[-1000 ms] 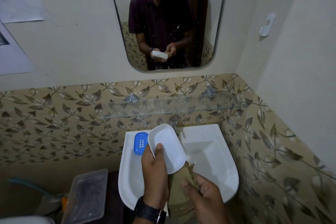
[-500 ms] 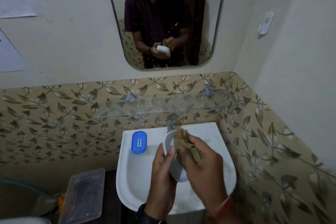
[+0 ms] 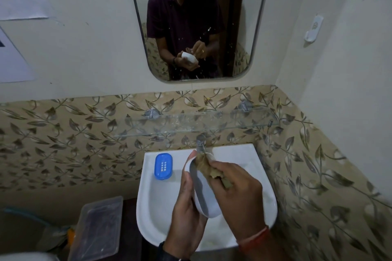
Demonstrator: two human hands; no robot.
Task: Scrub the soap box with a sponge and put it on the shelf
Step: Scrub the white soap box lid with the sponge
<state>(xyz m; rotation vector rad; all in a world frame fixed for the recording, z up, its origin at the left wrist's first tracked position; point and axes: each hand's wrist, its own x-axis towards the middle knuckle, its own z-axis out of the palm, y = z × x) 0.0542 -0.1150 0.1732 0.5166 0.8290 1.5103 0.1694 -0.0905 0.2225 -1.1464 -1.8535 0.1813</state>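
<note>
- Over a white wash basin (image 3: 152, 203) set against a wall of leaf-patterned tiles, two bare hands work on a white soap box (image 3: 202, 195).
- The left hand (image 3: 186, 212) grips the soap box from its left side, fingers curled behind it and thumb along the near rim, holding it tilted on edge above the bowl.
- The right hand (image 3: 237, 193) is closed around a brownish sponge (image 3: 206, 167), pressing it against the upper inside of the box.
- A metal tap (image 3: 200, 143) stands just behind the sponge.
- A blue soap tray (image 3: 163, 166) lies on the basin's back left ledge.
- A clear glass shelf (image 3: 191, 125) runs along the wall above the tap.
- A mirror (image 3: 239, 27) above reflects the person holding the box.
- A clear plastic container (image 3: 99, 226) sits lower left, beside the basin.
</note>
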